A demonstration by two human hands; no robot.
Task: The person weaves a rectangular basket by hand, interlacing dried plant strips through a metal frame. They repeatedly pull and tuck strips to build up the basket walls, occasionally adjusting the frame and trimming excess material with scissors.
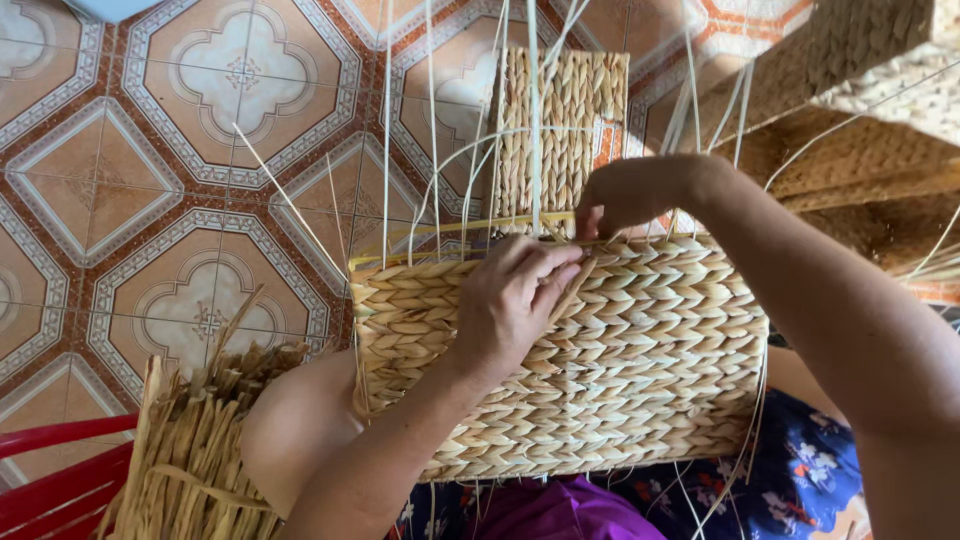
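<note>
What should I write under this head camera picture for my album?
Two bare hands, left hand and right hand, weave pale straw strands into the top edge of a woven basket above a patterned tile floor.
</note>
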